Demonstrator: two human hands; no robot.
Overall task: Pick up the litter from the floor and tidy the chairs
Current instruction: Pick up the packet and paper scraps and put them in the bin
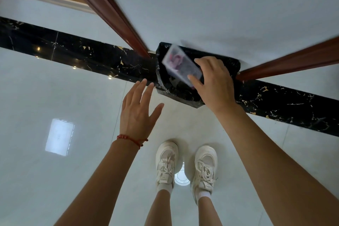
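Observation:
A clear plastic box (pixel 180 63) with pink scraps inside hangs tilted over a bin lined with a black bag (pixel 183 95). My right hand (pixel 213 82) grips the box at its near end, thumb on one side and fingers on the other. To the left of the bin, my left hand (pixel 137 110) hovers above the floor with fingers spread and nothing in it. The box is blurred.
The bin stands against a white wall, on a black marble strip (pixel 73 49) in the pale glossy floor. Two brown wooden mouldings (pixel 102 7) run up the wall at either side of the bin. My white shoes (pixel 185 167) stand just behind it.

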